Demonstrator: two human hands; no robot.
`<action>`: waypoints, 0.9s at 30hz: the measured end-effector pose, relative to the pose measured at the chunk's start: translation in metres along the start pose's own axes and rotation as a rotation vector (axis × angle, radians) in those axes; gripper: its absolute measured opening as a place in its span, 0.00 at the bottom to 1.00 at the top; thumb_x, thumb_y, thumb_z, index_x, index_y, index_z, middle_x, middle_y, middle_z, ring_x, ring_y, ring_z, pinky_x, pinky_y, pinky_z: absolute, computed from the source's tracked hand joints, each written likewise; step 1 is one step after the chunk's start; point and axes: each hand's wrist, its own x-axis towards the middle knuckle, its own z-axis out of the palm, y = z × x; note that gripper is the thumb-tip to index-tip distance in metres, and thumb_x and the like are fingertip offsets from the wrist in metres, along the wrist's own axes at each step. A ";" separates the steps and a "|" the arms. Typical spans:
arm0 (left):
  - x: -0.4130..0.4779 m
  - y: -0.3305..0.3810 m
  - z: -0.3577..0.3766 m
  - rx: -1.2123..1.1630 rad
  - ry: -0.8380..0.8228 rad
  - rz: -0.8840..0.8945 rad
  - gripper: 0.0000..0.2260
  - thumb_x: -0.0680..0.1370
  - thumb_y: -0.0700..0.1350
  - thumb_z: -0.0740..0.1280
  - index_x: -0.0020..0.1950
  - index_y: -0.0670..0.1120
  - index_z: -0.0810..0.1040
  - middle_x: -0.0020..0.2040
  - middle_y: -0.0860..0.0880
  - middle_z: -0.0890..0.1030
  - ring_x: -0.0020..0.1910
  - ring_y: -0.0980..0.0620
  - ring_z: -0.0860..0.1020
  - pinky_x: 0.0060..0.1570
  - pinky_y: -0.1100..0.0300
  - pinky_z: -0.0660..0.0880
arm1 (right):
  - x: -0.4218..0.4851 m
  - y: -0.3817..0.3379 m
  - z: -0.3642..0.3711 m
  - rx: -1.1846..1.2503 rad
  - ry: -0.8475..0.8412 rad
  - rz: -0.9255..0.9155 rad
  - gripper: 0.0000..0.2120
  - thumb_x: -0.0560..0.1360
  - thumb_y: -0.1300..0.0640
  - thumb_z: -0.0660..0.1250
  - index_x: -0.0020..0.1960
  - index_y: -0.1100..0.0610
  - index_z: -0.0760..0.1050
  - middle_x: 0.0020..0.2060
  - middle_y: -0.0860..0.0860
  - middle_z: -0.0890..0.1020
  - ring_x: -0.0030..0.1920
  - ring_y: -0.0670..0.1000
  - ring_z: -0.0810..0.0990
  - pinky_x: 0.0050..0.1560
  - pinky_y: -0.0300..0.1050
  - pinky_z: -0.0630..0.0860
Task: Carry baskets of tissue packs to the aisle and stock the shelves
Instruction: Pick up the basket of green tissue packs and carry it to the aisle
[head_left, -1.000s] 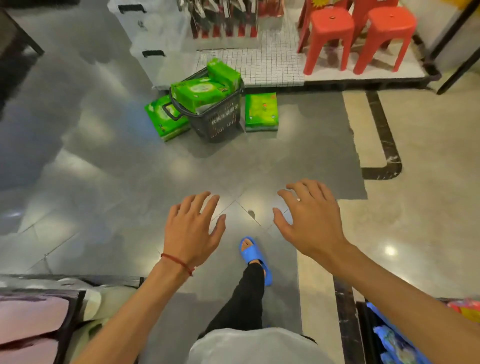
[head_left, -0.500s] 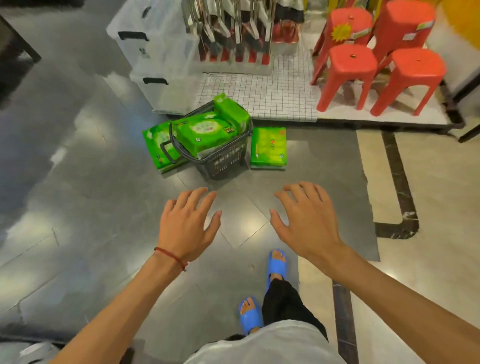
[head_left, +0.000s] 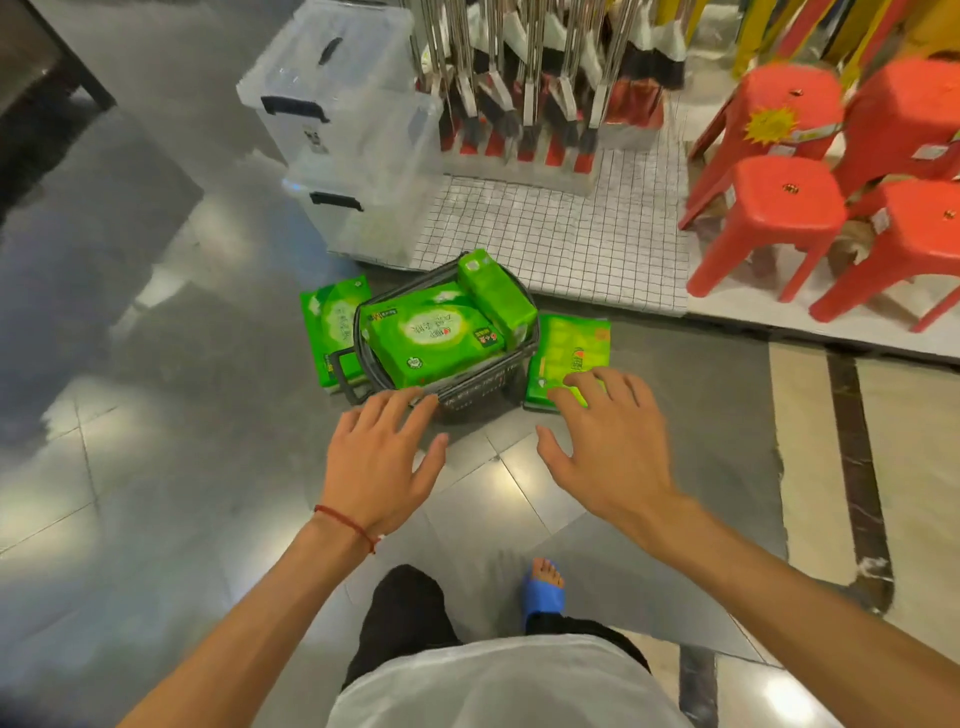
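A dark grey shopping basket stands on the floor, holding a large green tissue pack and a smaller upright one. Another green pack leans against its left side. A flat green pack lies on the floor at its right. My left hand is stretched out with straight fingers, its tips at the basket's near rim. My right hand is spread open, fingertips over the near end of the flat pack. Neither hand holds anything.
Behind the basket is a low white gridded platform with stacked clear storage boxes, a rack of brooms and red plastic stools. Grey tiled floor spreads left and right. My foot in a blue sandal is below.
I have walked closer to the basket, which now sits much nearer. Both hands have moved forward from over bare floor to the basket's rim and the flat pack.
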 end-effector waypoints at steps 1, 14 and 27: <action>0.015 -0.011 0.001 0.002 0.009 0.008 0.23 0.81 0.59 0.56 0.69 0.49 0.77 0.65 0.48 0.79 0.63 0.44 0.77 0.55 0.49 0.73 | 0.015 -0.003 0.003 0.003 0.000 0.004 0.22 0.75 0.42 0.62 0.59 0.55 0.83 0.56 0.54 0.84 0.61 0.61 0.78 0.63 0.58 0.71; 0.183 -0.226 0.013 -0.017 0.008 0.311 0.21 0.81 0.58 0.59 0.67 0.48 0.79 0.65 0.46 0.79 0.60 0.42 0.77 0.53 0.48 0.73 | 0.149 -0.125 0.045 -0.021 0.005 0.378 0.23 0.76 0.42 0.61 0.57 0.55 0.84 0.56 0.55 0.84 0.60 0.62 0.80 0.62 0.57 0.70; 0.335 -0.281 0.023 0.066 -0.059 0.633 0.22 0.80 0.59 0.60 0.68 0.49 0.78 0.67 0.47 0.78 0.65 0.44 0.75 0.60 0.47 0.71 | 0.233 -0.139 0.071 0.019 0.165 0.605 0.16 0.78 0.46 0.67 0.58 0.56 0.83 0.60 0.56 0.83 0.64 0.62 0.78 0.65 0.58 0.71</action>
